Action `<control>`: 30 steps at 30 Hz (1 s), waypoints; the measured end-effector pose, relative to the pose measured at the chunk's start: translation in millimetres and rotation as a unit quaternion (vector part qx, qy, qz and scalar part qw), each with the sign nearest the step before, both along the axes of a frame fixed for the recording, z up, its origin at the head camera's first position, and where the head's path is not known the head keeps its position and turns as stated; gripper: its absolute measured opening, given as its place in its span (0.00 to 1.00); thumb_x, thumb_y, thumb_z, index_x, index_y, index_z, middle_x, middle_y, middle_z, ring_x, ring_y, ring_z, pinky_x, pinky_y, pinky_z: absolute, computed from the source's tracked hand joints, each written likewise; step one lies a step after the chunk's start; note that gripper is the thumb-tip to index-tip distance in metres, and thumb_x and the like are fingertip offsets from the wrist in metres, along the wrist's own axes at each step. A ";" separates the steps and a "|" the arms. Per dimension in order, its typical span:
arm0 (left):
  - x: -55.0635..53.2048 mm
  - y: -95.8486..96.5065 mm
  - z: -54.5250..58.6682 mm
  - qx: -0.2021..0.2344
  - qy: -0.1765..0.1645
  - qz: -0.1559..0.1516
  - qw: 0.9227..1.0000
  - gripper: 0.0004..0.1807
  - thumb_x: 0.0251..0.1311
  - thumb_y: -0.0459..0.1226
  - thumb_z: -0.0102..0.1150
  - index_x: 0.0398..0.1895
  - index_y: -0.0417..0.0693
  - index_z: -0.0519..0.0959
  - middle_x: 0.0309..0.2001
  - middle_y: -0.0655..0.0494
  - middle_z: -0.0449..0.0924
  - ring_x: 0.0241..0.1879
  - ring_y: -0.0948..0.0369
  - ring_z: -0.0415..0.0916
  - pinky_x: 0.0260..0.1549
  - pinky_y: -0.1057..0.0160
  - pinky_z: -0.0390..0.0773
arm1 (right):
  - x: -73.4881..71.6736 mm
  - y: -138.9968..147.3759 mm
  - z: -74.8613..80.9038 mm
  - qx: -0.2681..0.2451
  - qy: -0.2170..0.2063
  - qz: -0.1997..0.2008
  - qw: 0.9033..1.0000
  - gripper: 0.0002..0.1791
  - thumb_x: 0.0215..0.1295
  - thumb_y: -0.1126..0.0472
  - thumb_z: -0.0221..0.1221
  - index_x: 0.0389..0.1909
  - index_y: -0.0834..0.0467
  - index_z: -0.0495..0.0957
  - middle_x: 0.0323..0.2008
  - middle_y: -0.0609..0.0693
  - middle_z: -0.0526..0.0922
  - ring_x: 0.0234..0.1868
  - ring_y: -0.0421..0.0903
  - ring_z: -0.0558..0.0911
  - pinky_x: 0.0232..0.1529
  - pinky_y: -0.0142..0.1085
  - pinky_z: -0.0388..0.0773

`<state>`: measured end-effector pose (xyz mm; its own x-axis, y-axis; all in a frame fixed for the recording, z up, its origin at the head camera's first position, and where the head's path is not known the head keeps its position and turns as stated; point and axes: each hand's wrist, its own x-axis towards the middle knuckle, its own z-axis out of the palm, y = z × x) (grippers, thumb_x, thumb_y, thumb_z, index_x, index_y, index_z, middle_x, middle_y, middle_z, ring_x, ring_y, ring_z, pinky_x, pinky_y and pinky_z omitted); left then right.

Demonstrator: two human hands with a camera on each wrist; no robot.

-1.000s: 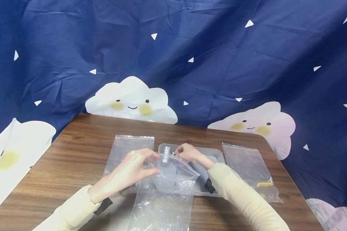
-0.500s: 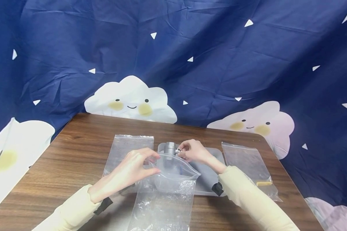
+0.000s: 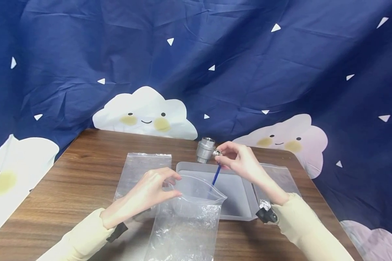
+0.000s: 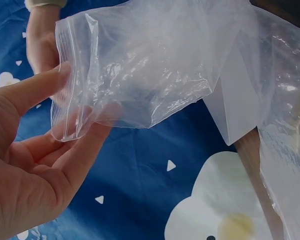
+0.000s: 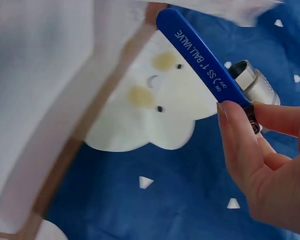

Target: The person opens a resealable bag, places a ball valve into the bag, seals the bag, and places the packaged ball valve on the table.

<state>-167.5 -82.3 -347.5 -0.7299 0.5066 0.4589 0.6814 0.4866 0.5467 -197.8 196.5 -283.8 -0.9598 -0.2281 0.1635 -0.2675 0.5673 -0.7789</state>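
My right hand [image 3: 243, 159] pinches a silvery metal ball valve [image 3: 205, 149] near the pivot of its blue lever handle [image 5: 205, 60]. In the head view the valve is raised above the far rim of the grey tray [image 3: 236, 203], its lever slanting down behind the mouth of a clear zip bag [image 3: 187, 228]. Lettering on the lever reads "SS 1" BALL VALVE". With thumb and fingers, my left hand [image 3: 151, 186] holds that bag at its zip edge, the mouth spread apart. The bag hangs partly over the tray's left side and its near edge.
One clear zip bag [image 3: 135, 170] lies flat to the left of the tray. Another clear bag [image 3: 281, 177] lies at the right, partly covered by my right arm. All rest on a brown wooden table [image 3: 94, 174], with a dark blue cloud-patterned curtain [image 3: 134, 47] behind.
My right hand has lifted the ball valve out of the tray, up and to the right, so its body and blue lever now show. My left hand stays on the zip bag.
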 end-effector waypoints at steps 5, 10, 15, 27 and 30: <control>-0.8 0.6 -0.3 -0.001 0.002 0.001 1.000 0.18 0.48 0.38 0.76 0.43 0.44 0.83 0.42 0.53 0.88 0.35 0.60 0.86 0.37 0.70 0.84 | 13.3 0.3 19.1 -0.010 0.033 0.001 0.999 0.11 0.61 0.68 0.66 0.44 0.64 0.80 0.38 0.62 0.87 0.33 0.39 0.87 0.36 0.34 0.88; -1.4 1.4 -0.5 -0.004 0.003 0.000 1.000 0.18 0.49 0.38 0.76 0.43 0.43 0.83 0.42 0.52 0.88 0.35 0.60 0.86 0.37 0.71 0.84 | 25.8 -2.0 34.6 -0.027 0.054 0.004 0.998 0.12 0.61 0.69 0.66 0.45 0.63 0.79 0.39 0.62 0.86 0.33 0.35 0.86 0.36 0.37 0.88; -2.1 3.0 0.6 -0.005 0.008 0.001 1.000 0.19 0.49 0.38 0.76 0.43 0.43 0.83 0.42 0.52 0.88 0.35 0.60 0.86 0.37 0.70 0.84 | 37.2 -5.8 41.2 -0.037 0.077 0.016 0.996 0.12 0.61 0.67 0.66 0.44 0.63 0.79 0.38 0.60 0.86 0.33 0.34 0.86 0.37 0.35 0.88; -4.3 5.4 6.3 -0.008 -0.010 -0.004 1.000 0.17 0.48 0.38 0.76 0.41 0.44 0.84 0.41 0.53 0.88 0.34 0.64 0.85 0.35 0.72 0.83 | 51.4 -16.9 20.2 0.034 0.162 0.060 0.984 0.10 0.56 0.68 0.70 0.38 0.55 0.82 0.33 0.47 0.88 0.32 0.37 0.85 0.27 0.30 0.84; -3.9 5.5 8.8 -0.008 -0.019 -0.006 1.000 0.18 0.48 0.39 0.76 0.42 0.44 0.84 0.41 0.53 0.88 0.35 0.64 0.85 0.36 0.72 0.83 | 52.5 -18.5 14.6 0.060 0.172 0.073 0.980 0.10 0.56 0.67 0.70 0.38 0.54 0.83 0.33 0.45 0.88 0.33 0.37 0.86 0.25 0.28 0.82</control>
<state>-171.4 -76.9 -338.8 -0.7407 0.5225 0.4224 0.6659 0.4871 0.5651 -145.3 178.0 -269.2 -0.8077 -0.3973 0.4356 -0.5886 0.5853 -0.5576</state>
